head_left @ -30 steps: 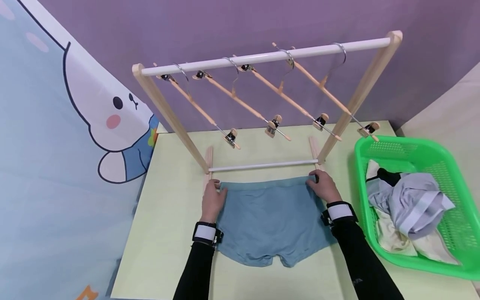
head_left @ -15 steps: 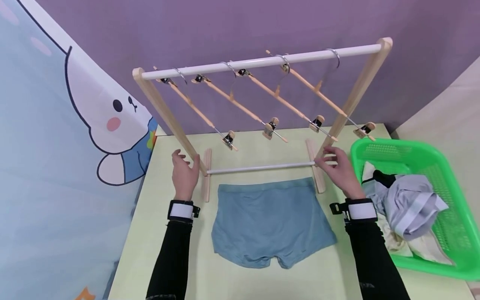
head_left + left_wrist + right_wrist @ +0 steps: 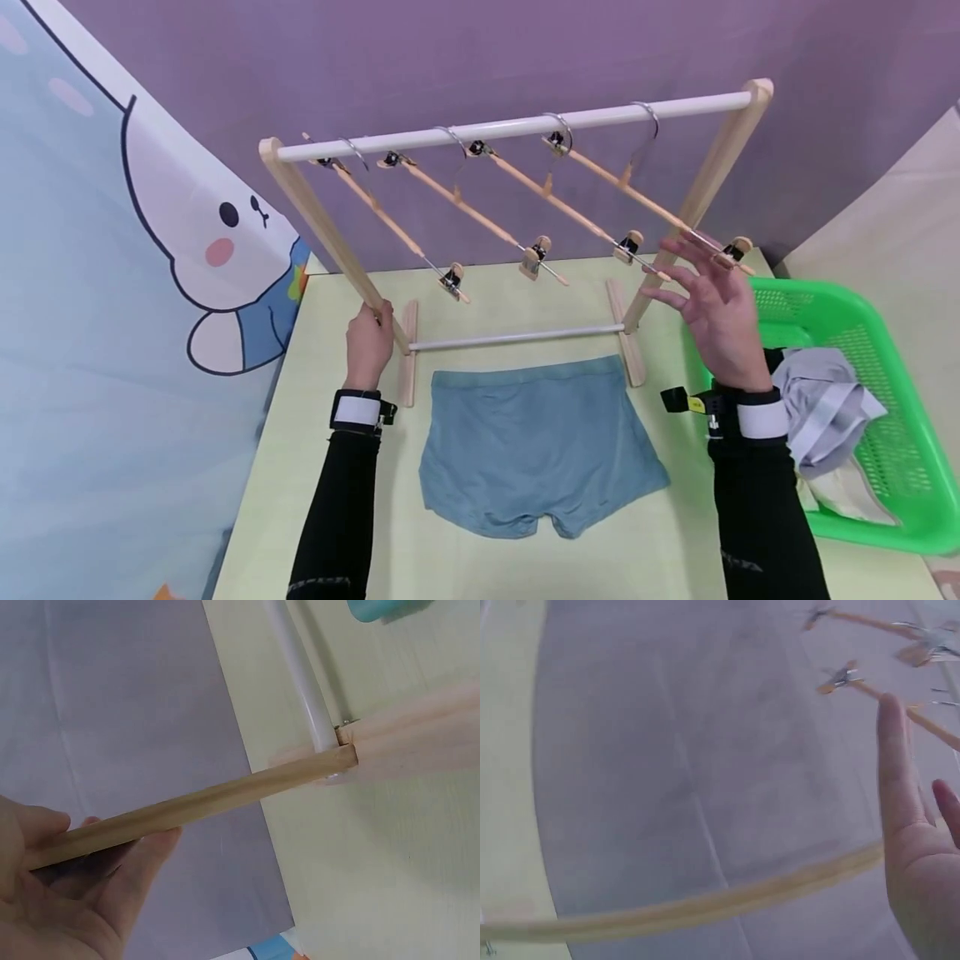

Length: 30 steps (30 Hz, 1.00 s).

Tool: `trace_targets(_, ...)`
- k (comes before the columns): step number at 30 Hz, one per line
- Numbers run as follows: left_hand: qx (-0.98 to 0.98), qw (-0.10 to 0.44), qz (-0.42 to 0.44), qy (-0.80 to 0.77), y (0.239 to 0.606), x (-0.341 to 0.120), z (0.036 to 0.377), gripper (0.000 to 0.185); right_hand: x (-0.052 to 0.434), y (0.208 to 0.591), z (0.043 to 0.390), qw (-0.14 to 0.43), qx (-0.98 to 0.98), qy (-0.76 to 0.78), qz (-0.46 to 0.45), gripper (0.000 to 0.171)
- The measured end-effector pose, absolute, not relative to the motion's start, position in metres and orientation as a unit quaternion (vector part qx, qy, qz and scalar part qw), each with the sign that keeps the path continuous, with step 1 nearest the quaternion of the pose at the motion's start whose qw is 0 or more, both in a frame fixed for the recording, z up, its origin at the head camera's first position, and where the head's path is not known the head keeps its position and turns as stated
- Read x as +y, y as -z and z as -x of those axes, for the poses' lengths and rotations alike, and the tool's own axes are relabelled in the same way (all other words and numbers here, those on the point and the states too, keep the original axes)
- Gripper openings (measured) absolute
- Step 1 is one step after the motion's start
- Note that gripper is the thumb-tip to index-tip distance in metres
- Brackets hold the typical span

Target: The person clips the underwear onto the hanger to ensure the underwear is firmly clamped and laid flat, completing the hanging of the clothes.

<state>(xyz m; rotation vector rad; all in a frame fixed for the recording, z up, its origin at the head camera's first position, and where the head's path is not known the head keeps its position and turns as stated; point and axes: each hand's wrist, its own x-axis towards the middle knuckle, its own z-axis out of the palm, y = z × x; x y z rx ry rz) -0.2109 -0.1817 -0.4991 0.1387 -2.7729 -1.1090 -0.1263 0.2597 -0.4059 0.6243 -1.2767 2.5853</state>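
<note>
Your blue-grey boxer shorts [image 3: 542, 442] lie flat, unhung, on the pale green worktop [image 3: 322, 467]; your left hand [image 3: 369, 343] grips the wooden rack's left post [image 3: 330, 237], your right hand [image 3: 716, 312] spreads its fingers [image 3: 686, 250] toward the rightmost clip hanger [image 3: 660, 208].

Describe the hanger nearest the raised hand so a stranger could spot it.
Find the wooden rack on the table, with four clip hangers on its white top rail. The rightmost hanger is by the green basket; only its clip end reaches the right hand.
</note>
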Motion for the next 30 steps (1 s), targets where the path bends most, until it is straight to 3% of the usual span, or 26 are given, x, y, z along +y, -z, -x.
trace_targets(4, -0.928, 0.065, -0.045, 0.364, 0.498, -0.183, 0.211, 0.041, 0.259, 0.402, 0.128, 0.113, -0.352, -0.899, -0.235, 0.058)
trace_targets(14, -0.933, 0.041, -0.036, 0.356, 0.495, -0.184, 0.210, 0.039, 0.262, 0.388, 0.127, 0.313, -0.422, -0.832, -0.176, 0.044)
trace_targets(21, -0.932, 0.019, -0.040, 0.360, 0.497, -0.184, 0.210, 0.040, 0.253, 0.371, 0.116, 0.371, -0.397, -0.822, -0.170, 0.046)
trace_targets(30, -0.933, 0.029, -0.037, 0.358, 0.494, -0.185, 0.210, 0.038, 0.240, 0.361, 0.100, 0.425, -0.371, -0.804, -0.188, 0.042)
